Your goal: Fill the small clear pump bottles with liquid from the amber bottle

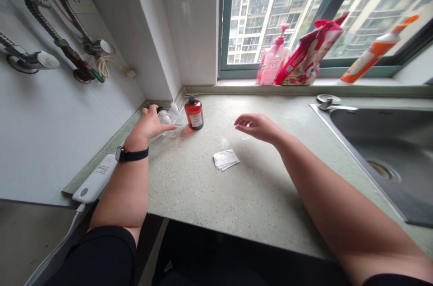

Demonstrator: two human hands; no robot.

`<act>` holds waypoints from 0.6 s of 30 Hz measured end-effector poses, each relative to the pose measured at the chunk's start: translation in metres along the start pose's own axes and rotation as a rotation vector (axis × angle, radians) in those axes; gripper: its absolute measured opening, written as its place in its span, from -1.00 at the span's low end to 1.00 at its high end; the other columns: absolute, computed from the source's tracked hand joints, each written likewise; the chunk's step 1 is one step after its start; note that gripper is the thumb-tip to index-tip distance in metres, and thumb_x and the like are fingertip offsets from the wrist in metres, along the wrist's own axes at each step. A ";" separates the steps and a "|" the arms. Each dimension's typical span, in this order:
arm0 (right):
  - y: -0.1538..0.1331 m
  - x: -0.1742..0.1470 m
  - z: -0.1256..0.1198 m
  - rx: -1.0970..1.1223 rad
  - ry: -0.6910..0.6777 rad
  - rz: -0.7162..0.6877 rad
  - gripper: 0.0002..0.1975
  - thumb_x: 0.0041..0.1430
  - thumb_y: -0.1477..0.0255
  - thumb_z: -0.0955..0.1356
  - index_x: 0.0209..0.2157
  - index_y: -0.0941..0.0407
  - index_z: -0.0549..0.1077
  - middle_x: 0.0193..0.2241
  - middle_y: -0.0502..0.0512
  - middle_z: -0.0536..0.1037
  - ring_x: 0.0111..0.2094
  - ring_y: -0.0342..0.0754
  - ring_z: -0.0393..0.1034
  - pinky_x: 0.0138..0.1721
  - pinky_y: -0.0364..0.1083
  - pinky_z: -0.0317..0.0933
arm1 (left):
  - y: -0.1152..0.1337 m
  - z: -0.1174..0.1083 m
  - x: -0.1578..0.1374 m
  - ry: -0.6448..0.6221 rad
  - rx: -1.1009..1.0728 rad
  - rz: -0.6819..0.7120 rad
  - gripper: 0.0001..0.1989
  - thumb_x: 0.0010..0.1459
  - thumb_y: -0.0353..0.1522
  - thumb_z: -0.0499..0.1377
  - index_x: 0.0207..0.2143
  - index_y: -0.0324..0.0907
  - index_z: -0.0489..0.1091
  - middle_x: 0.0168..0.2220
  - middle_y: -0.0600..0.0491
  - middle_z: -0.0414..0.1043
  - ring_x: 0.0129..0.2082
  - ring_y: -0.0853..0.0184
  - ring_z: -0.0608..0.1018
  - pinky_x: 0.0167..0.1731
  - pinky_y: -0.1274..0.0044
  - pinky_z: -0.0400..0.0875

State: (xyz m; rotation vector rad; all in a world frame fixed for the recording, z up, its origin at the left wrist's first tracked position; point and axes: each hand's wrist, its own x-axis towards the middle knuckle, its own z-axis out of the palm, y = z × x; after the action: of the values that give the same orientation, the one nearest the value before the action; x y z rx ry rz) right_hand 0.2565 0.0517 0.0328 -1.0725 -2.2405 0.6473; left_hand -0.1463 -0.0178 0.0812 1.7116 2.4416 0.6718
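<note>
My left hand, with a dark watch on its wrist, reaches over the back left of the counter, thumb and fingers spread wide. Beside and partly behind it is a clear plastic container with small white items; whether the hand touches it I cannot tell. Just to the right stands an amber bottle, upright, with a black cap and pale label. My right hand hovers over the middle of the counter, fingers loosely bent and nothing visible in them. Below and left of it lies a folded white tissue.
A steel sink with a faucet is at the right. On the windowsill stand a pink pump bottle, a red bag and an orange-white bottle. A white power strip lies along the left edge.
</note>
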 end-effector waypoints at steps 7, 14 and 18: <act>-0.061 -0.005 0.038 -0.272 -0.513 -0.083 -0.88 0.26 0.44 0.49 -0.16 0.07 0.68 -0.14 0.14 0.69 -0.19 0.01 0.54 -0.19 -0.04 0.29 | 0.017 -0.010 -0.011 0.743 -0.342 0.505 -0.59 0.36 0.04 0.25 -0.13 -0.10 0.34 -0.15 0.00 0.39 -0.25 0.26 0.48 -0.10 0.34 0.50; -0.057 -0.003 0.025 -0.305 -0.487 -0.063 -0.90 0.31 0.48 0.41 -0.21 0.08 0.63 -0.11 0.14 0.68 -0.15 0.01 0.53 -0.16 -0.07 0.29 | 0.053 0.023 -0.040 0.652 -0.371 0.912 -0.70 0.50 -0.16 0.10 -0.29 -0.11 0.38 -0.31 0.04 0.44 -0.28 0.26 0.52 -0.21 0.38 0.48; -0.043 -0.001 -0.014 -0.345 -0.292 0.088 -0.86 0.36 0.44 0.36 -0.17 0.05 0.60 -0.19 0.11 0.69 -0.21 -0.01 0.53 -0.21 -0.08 0.28 | 0.062 0.041 -0.047 0.484 -0.380 1.018 -0.67 0.52 -0.18 0.08 -0.31 -0.11 0.42 -0.33 0.03 0.48 -0.30 0.27 0.53 -0.23 0.38 0.49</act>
State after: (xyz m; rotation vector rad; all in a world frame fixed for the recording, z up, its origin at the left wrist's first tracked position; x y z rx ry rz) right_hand 0.2435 0.0291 0.0696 -1.3189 -2.6380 0.4875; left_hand -0.0614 -0.0307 0.0605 2.7498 1.2663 1.6484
